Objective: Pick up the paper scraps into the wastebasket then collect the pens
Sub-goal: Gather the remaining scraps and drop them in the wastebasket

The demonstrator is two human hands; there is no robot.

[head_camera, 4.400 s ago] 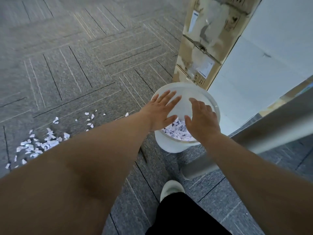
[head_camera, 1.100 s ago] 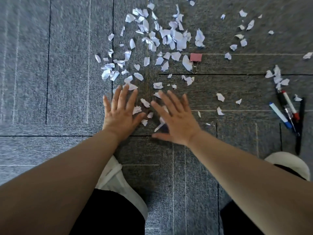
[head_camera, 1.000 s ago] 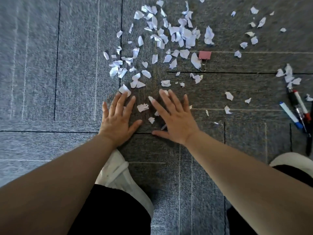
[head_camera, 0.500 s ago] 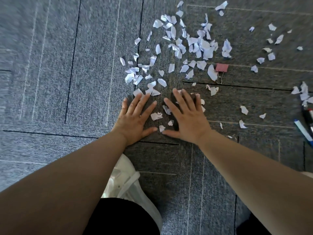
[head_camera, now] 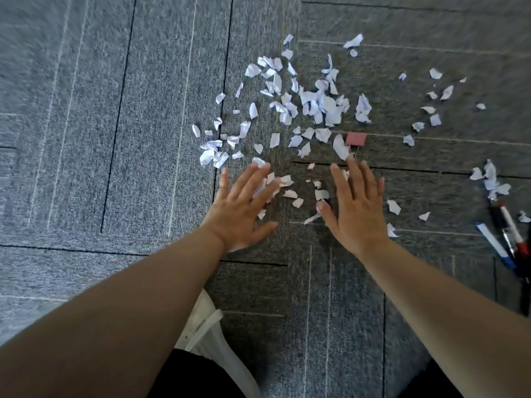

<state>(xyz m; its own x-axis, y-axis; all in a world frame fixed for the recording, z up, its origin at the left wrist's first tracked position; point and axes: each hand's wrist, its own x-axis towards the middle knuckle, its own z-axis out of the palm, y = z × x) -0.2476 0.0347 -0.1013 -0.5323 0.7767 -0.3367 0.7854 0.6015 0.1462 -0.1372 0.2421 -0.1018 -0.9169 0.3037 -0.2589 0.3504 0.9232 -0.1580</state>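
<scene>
White paper scraps (head_camera: 313,107) lie scattered over the grey carpet, thickest above my hands. My left hand (head_camera: 244,208) is flat with straight fingers, over a few scraps near its fingertips. My right hand (head_camera: 355,208) is also flat, fingers spread, a palm's width to the right, with loose scraps (head_camera: 320,193) between the two hands. Several pens (head_camera: 505,239), blue, black and red capped, lie together at the right edge. The wastebasket is out of view.
A pink binder clip (head_camera: 356,139) lies just beyond my right fingertips among the scraps. More scraps (head_camera: 435,110) are strewn to the upper right and near the pens. My white shoe (head_camera: 212,340) is below my left forearm.
Since leaving the wastebasket I now face the scrap pile. In the last second both flat hands slid forward over the carpet, then spread apart, the right one reaching the binder clip.
</scene>
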